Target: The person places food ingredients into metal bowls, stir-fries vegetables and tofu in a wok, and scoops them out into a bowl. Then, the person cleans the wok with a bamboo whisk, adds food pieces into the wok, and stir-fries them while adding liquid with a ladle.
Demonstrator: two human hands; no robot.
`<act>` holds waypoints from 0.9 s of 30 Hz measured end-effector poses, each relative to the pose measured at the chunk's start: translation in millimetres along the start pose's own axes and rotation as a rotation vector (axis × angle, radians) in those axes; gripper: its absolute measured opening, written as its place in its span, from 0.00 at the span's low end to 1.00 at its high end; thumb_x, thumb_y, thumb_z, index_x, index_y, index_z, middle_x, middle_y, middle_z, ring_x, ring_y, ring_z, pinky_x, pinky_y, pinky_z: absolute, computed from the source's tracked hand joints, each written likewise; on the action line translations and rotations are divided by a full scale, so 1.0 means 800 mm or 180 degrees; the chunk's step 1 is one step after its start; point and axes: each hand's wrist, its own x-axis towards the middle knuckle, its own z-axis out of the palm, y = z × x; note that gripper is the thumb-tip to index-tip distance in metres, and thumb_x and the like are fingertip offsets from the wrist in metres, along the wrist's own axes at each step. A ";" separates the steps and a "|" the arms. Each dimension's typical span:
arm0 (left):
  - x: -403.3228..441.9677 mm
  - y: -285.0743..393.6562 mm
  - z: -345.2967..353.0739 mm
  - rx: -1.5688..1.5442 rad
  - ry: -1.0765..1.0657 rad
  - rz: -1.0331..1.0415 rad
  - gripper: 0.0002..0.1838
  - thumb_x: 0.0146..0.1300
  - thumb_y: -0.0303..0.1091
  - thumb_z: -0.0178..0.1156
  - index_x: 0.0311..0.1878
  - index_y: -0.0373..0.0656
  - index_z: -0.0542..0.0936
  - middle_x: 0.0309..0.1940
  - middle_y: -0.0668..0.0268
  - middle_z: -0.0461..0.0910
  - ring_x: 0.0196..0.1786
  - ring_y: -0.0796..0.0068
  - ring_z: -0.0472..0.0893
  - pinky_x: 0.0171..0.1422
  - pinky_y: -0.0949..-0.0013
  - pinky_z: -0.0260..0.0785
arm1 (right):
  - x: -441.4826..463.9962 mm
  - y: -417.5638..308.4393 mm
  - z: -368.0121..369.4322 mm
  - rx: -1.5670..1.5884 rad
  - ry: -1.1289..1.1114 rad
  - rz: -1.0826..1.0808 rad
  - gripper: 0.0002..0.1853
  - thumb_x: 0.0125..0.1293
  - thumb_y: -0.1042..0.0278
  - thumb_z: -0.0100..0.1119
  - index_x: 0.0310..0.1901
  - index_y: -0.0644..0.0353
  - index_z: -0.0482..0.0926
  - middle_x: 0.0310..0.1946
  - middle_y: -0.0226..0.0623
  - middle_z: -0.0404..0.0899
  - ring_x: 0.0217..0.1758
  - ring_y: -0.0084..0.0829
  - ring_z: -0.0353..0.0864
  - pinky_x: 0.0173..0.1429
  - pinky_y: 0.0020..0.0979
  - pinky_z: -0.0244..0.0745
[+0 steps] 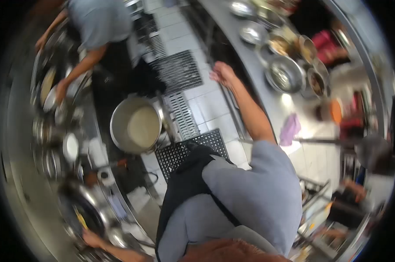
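My right hand (223,73) is stretched out over the aisle beside the edge of the steel counter (245,56). Its fingers are loosely bent and apart, and nothing shows in them. At the lower left, my left hand (92,240) is closed at the near rim of a dark wok (86,207). A narrow yellow piece (81,219) lies just above the fingers. Blur hides whether they grip that piece or the wok. Between the two hands, farther forward, stands a large metal stockpot (119,126) with pale liquid inside.
A co-worker in a grey shirt (99,22) works over pans at the upper left. Several metal bowls (285,74) stand on the right counter, and a purple cloth (290,129) hangs near its end. Black perforated mats (215,142) and drain grates (184,115) cover parts of the tiled floor.
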 end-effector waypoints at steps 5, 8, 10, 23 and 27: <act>-0.110 0.031 0.047 -0.0978 0.0117 0.0438 0.15 0.67 0.38 0.52 0.31 0.39 0.82 0.24 0.50 0.78 0.28 0.55 0.81 0.33 0.52 0.70 | -0.095 0.215 0.078 -0.2217 -0.2107 0.0723 0.21 0.71 0.52 0.56 0.54 0.62 0.79 0.38 0.31 0.83 0.38 0.23 0.80 0.40 0.30 0.76; -0.137 0.094 -0.042 -0.0425 0.0051 -0.0232 0.22 0.66 0.52 0.54 0.38 0.42 0.86 0.32 0.47 0.82 0.36 0.44 0.82 0.39 0.48 0.73 | -0.189 0.264 0.170 -0.2517 -0.2477 0.0608 0.17 0.68 0.70 0.61 0.54 0.73 0.78 0.26 0.32 0.82 0.27 0.22 0.80 0.33 0.24 0.74; -0.103 0.057 -0.011 -0.0354 0.0630 -0.0265 0.23 0.65 0.51 0.56 0.25 0.42 0.85 0.24 0.52 0.83 0.27 0.49 0.82 0.34 0.49 0.73 | -0.227 0.267 0.254 -0.3006 -0.3214 -0.0004 0.22 0.66 0.76 0.59 0.61 0.70 0.74 0.29 0.37 0.82 0.30 0.25 0.81 0.37 0.27 0.76; -0.067 0.007 0.023 -0.2099 0.0343 -0.0727 0.21 0.61 0.52 0.58 0.23 0.45 0.84 0.21 0.53 0.80 0.29 0.48 0.82 0.36 0.51 0.73 | -0.299 0.431 0.534 -0.4201 -0.3871 -0.2104 0.26 0.63 0.67 0.64 0.62 0.65 0.72 0.45 0.56 0.82 0.51 0.50 0.83 0.58 0.41 0.74; -0.056 -0.017 0.042 -0.2600 0.0531 -0.0466 0.23 0.63 0.54 0.59 0.24 0.44 0.85 0.18 0.52 0.78 0.26 0.48 0.80 0.36 0.50 0.72 | -0.351 0.387 0.526 -0.4144 -0.3637 -0.2277 0.20 0.69 0.62 0.59 0.57 0.67 0.75 0.38 0.53 0.84 0.43 0.47 0.85 0.49 0.41 0.77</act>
